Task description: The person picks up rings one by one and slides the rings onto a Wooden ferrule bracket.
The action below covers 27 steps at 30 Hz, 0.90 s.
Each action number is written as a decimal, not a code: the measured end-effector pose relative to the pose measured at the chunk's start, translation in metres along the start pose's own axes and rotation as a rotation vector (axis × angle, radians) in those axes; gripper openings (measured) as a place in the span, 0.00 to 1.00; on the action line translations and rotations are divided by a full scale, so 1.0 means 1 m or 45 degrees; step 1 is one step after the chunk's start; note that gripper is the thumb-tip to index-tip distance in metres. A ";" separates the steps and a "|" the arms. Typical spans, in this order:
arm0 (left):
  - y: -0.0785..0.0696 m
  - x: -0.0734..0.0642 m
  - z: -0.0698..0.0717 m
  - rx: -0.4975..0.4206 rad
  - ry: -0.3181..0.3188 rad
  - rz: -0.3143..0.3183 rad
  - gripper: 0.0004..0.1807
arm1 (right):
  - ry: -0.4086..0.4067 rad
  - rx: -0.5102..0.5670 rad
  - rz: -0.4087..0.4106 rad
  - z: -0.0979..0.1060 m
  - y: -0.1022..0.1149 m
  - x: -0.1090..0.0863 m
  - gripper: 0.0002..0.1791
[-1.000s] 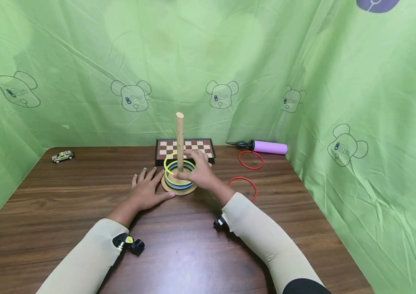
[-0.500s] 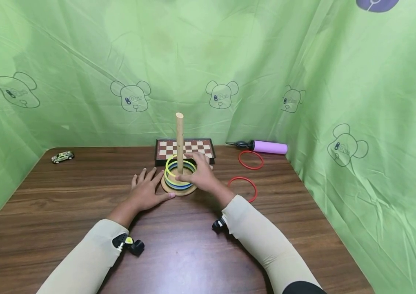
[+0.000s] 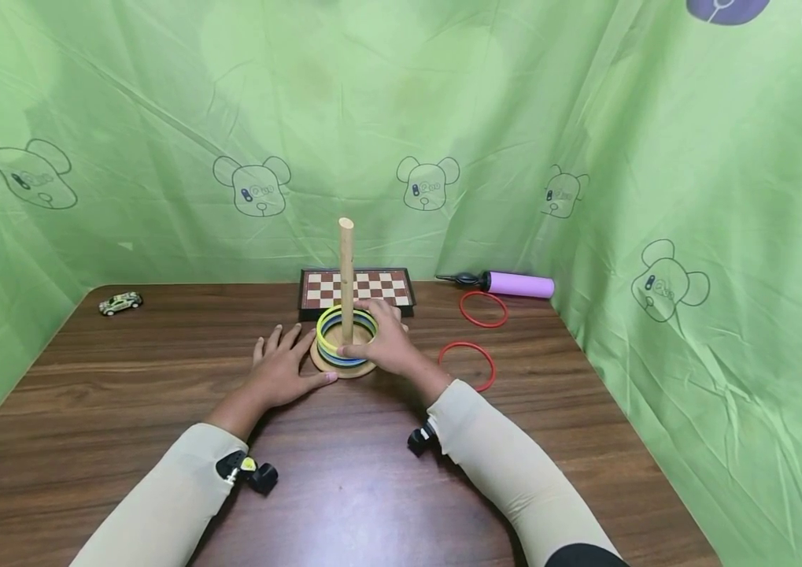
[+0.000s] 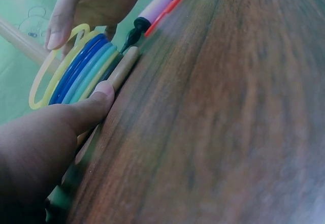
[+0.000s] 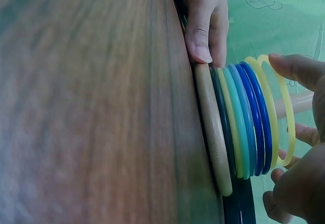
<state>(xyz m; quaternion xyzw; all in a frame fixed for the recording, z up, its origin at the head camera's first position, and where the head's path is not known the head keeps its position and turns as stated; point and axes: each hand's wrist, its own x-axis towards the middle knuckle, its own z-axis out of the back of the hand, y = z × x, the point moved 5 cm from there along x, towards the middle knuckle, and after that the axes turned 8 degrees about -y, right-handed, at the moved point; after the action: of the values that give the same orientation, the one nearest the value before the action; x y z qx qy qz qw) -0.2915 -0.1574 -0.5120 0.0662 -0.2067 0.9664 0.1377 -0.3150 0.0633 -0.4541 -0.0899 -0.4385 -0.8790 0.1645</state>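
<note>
An upright wooden peg [image 3: 347, 276] rises from a round wooden base [image 3: 319, 364]. Several stacked rings, in yellow, blue, teal and dark green, lie around the peg; the blue ring [image 5: 260, 132] shows in the right wrist view. My right hand [image 3: 388, 339] holds the uppermost yellow ring [image 5: 289, 112], thumb on one side and fingers on the other. This ring encircles the peg, slightly tilted against the stack. My left hand [image 3: 283, 370] rests with spread fingers at the base's left side, its thumb [image 4: 104, 93] pressing the base's edge.
Two red rings, a far red ring [image 3: 483, 309] and a nearer red ring [image 3: 491, 366], lie to the right. A checkered board [image 3: 319, 290] stands behind the peg. A purple hand pump [image 3: 521, 284] lies at the back right, and a toy car [image 3: 120, 303] at the back left.
My right hand has lowered the yellow ring along the peg onto the stack. The left hand has stayed in place.
</note>
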 end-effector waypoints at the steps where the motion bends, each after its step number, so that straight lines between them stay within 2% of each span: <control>1: 0.000 0.000 0.000 -0.001 -0.001 0.000 0.62 | 0.001 0.001 0.001 0.000 0.000 0.000 0.49; 27: 0.000 0.001 -0.001 0.004 0.022 0.008 0.62 | 0.050 -0.007 -0.054 -0.003 -0.004 -0.003 0.50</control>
<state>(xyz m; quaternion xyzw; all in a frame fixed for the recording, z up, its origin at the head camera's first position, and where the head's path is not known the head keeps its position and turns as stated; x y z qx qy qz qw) -0.2925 -0.1568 -0.5133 0.0576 -0.2043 0.9676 0.1364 -0.3134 0.0644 -0.4598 -0.0636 -0.4344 -0.8851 0.1541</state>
